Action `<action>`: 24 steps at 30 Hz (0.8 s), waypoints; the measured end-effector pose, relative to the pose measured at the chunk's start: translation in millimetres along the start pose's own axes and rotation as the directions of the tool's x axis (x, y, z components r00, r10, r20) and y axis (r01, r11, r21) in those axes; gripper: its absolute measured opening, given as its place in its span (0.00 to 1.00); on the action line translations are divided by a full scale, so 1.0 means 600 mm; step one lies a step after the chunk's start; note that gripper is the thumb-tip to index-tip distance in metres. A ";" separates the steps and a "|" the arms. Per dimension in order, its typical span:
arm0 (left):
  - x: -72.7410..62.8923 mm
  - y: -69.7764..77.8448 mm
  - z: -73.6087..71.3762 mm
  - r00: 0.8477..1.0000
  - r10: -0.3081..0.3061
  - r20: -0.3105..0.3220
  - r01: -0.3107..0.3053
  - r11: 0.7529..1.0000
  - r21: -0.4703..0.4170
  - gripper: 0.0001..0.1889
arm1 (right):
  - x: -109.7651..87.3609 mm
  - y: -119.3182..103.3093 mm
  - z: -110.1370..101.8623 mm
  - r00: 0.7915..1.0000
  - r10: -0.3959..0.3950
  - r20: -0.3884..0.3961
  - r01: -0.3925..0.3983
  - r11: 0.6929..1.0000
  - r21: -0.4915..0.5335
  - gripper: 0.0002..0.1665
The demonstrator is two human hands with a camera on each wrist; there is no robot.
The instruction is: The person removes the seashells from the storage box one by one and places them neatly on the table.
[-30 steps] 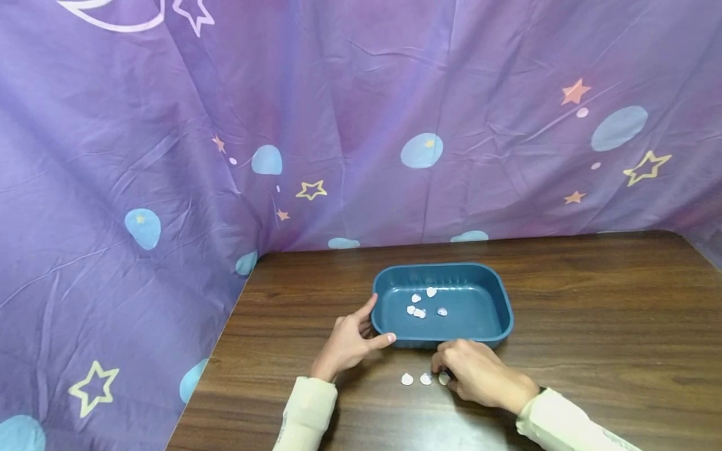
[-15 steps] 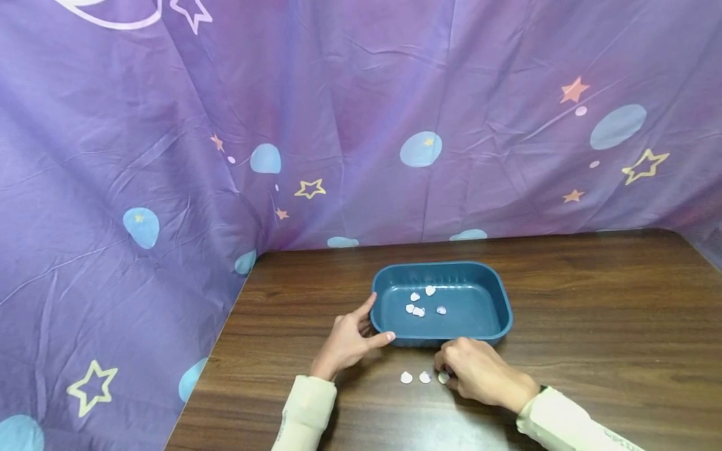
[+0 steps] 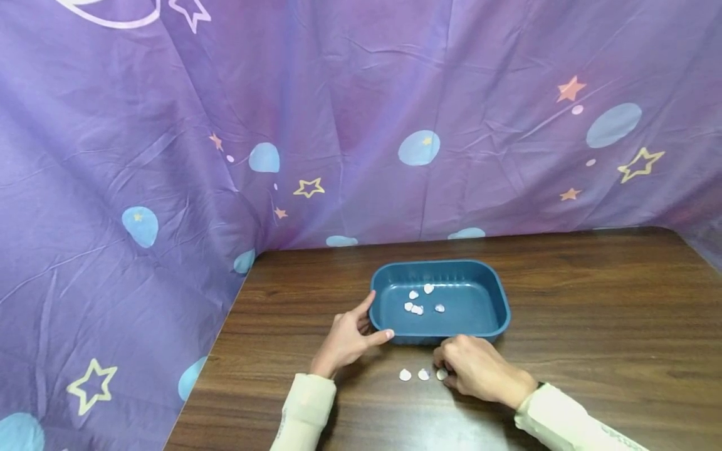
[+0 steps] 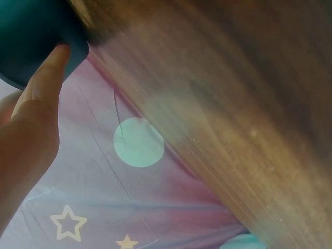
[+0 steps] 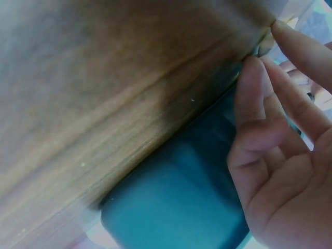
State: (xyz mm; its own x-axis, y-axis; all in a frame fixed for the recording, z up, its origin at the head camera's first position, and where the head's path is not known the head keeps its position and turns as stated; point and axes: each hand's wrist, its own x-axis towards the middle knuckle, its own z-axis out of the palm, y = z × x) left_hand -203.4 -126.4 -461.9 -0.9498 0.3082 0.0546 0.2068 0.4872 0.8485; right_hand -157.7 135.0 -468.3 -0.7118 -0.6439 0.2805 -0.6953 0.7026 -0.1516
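A blue rectangular tray stands on the wooden table, with several small white shells on its floor. My left hand braces its near left corner, the thumb on the front rim and a finger along the left side, both fairly straight. In the left wrist view one finger presses the tray's outer wall. In front of the tray two shells lie in a row. At the row's right end my right hand pinches a third shell between thumb and fingertips, low by the tabletop. Its other fingers are partly hidden.
The brown wooden table extends to both sides of the tray. A purple curtain with stars and blue spots hangs behind it and along the left edge.
The whole scene shifts up slightly in the head view. Both hands, the tray and the shells keep their places relative to one another.
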 end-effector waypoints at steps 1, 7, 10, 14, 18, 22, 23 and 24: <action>0.000 0.000 0.000 1.000 0.001 -0.001 -0.001 1.000 -0.002 0.48 | 0.000 0.000 0.000 1.000 -0.002 -0.001 0.002 1.000 0.000 0.17; 0.001 0.001 -0.001 1.000 -0.003 0.002 0.003 1.000 -0.013 0.48 | -0.001 0.000 0.000 1.000 -0.003 -0.004 0.003 1.000 -0.005 0.17; 0.001 0.000 -0.001 1.000 -0.007 0.002 0.007 1.000 -0.018 0.48 | -0.001 -0.002 -0.002 1.000 -0.005 -0.007 0.005 1.000 -0.011 0.17; 0.001 -0.001 0.000 1.000 -0.009 -0.002 0.009 1.000 -0.016 0.48 | -0.001 -0.005 -0.010 1.000 -0.006 -0.012 0.006 1.000 -0.008 0.17; 0.000 -0.001 0.001 1.000 -0.007 -0.005 0.007 1.000 -0.014 0.48 | 0.003 -0.009 -0.026 1.000 -0.006 -0.007 0.006 0.999 0.032 0.17; 0.001 -0.002 0.000 1.000 -0.003 -0.005 0.003 1.000 -0.023 0.48 | 0.012 -0.009 -0.046 1.000 -0.007 0.020 0.005 0.996 0.094 0.16; 0.001 -0.002 0.000 1.000 -0.003 -0.005 0.003 1.000 -0.025 0.48 | 0.015 -0.008 -0.050 1.000 -0.006 0.026 0.003 0.994 0.112 0.15; 0.001 -0.002 0.000 1.000 -0.003 -0.004 0.003 1.000 -0.026 0.48 | 0.018 -0.007 -0.055 0.999 -0.007 0.031 0.003 0.991 0.130 0.15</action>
State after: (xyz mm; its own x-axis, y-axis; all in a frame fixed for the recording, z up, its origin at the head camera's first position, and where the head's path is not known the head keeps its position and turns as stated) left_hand -204.5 -127.0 -463.0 -0.9514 0.3032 0.0544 0.1980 0.4665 0.8621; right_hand -159.3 135.2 -433.6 -0.7095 -0.6580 0.2522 -0.7046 0.6550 -0.2730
